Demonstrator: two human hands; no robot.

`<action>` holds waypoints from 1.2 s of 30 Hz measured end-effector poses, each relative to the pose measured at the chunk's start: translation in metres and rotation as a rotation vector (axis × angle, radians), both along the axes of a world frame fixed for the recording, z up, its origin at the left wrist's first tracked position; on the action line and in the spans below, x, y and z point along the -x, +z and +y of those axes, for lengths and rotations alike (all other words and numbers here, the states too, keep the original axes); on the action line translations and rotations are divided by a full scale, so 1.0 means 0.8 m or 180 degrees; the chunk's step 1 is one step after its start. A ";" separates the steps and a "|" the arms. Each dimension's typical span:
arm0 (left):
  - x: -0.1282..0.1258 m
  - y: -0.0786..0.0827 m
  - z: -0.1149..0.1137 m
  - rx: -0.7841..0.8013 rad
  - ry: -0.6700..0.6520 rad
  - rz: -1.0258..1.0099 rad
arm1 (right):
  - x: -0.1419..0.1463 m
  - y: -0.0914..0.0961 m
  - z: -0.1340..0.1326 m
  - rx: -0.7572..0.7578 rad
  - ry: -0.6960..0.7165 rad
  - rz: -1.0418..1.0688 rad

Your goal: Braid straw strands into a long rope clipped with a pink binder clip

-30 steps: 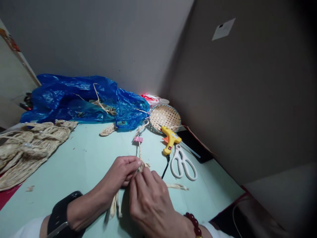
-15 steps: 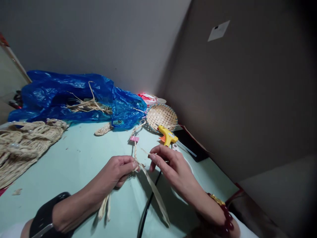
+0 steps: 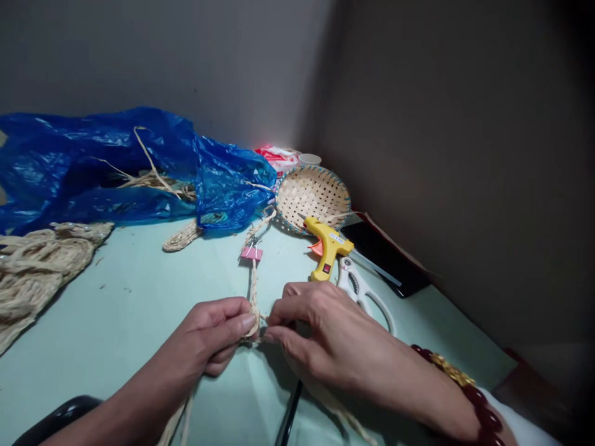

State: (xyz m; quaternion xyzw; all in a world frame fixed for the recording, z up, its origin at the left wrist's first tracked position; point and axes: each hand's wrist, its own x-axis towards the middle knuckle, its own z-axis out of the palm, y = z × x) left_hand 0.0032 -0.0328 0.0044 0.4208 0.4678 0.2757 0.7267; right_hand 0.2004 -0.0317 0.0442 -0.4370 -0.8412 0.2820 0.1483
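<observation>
Near the front of the worktop (image 3: 139, 279), a thin plait (image 3: 253, 285) of pale fibre is pinched at its lower end between thumb and fingers of the left hand (image 3: 218, 328). Just beside it, a short strand (image 3: 264, 317) seems to be nipped by the right hand (image 3: 316, 322), thumb and forefinger nearly together; exact grip partly hidden. Done: short run up to the pink clip (image 3: 251, 253), by which the plait is gripped. Apparently left: loose strands (image 3: 344, 415) trailing below both hands, not yet plaited. Beyond the right hand: white scissors (image 3: 344, 275), yellow glue gun (image 3: 329, 248), its nozzle before a woven basket (image 3: 297, 192). Farther back, left: small oval woven piece (image 3: 181, 237), more fibre held in a blue bag (image 3: 227, 173). Far left: finished-looking woven pieces (image 3: 41, 272), heaped, cut off by the view's edge.
</observation>
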 end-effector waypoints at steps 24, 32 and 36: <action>-0.012 0.013 -0.013 0.0014 0.0410 0.1004 | 0.028 -0.045 -0.026 -0.2972 0.0035 0.0000; -0.006 0.005 -0.012 -0.0149 0.0641 0.0675 | 0.019 -0.044 -0.027 -0.2309 -0.0039 0.0302; -0.006 0.007 -0.014 -0.0170 0.0615 0.0690 | 0.011 -0.025 -0.017 -0.1598 -0.0360 0.0352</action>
